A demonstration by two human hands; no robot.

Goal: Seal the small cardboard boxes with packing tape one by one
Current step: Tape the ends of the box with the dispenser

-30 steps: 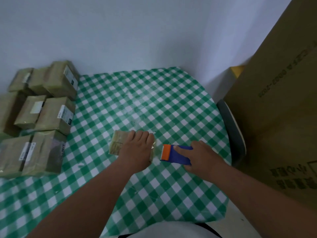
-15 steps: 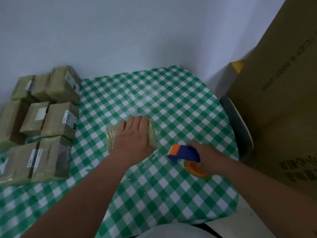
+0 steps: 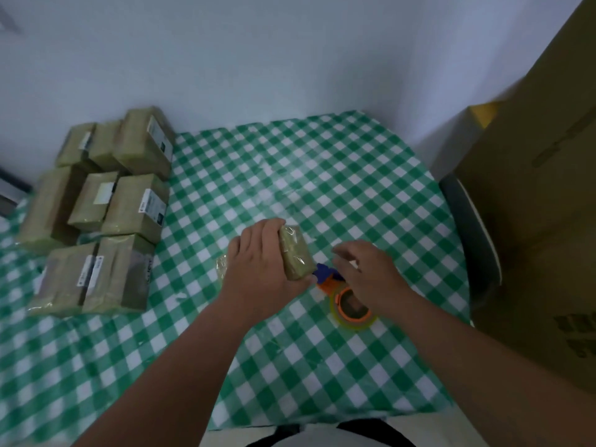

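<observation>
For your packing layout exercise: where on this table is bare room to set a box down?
Bare checked cloth lies between wall, stacked boxes and hands; more lies along the near edge. Crowded: the left side, and around the tape dispenser.

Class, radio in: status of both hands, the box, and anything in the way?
Left hand grips the box, tilted up on edge. Right hand open, hovering over the tape dispenser lying on the table. Nothing in the way.

left hand (image 3: pixel 263 262) gripping, right hand (image 3: pixel 371 274) loosely spread.
</observation>
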